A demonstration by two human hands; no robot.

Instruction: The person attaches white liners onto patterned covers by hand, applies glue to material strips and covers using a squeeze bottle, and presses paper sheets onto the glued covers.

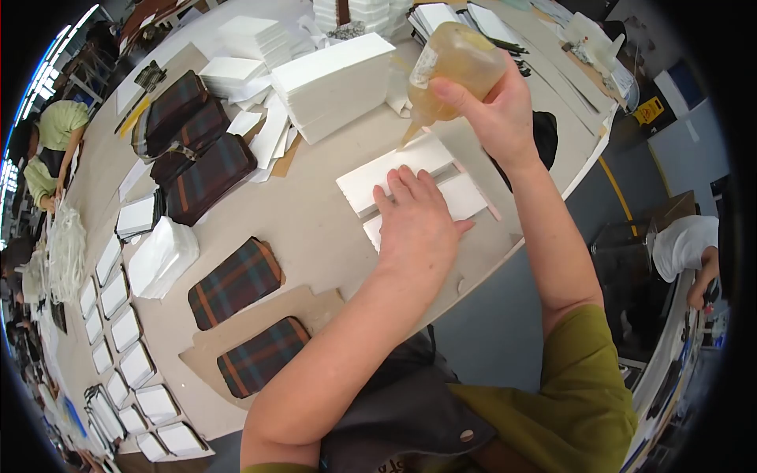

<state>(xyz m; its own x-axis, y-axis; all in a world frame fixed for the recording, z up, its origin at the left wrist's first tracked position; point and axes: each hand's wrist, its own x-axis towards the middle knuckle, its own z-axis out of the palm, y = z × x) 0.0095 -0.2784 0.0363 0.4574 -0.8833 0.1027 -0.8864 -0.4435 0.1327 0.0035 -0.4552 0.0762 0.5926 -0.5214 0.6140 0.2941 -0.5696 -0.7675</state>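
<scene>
My right hand (498, 106) is wrapped round a squeeze bottle (461, 67) holding an amber liquid. The bottle is tilted, with its nozzle pointing down at the upper edge of a white panel (363, 183). My left hand (418, 213) lies flat with fingers spread, pressing on that panel and on a second white panel (464, 197) just below it. A narrow gap separates the two panels. A thin pinkish strip (490, 206) shows along their right end. Whether liquid is leaving the nozzle cannot be made out.
Plaid fabric-covered pieces (236, 284) lie at left, near a dark plaid stack (209, 177). A tall stack of white sheets (335, 83) stands behind the panels. Rows of small white dark-edged pieces (126, 329) fill the far left. Co-workers (55, 146) appear at both sides.
</scene>
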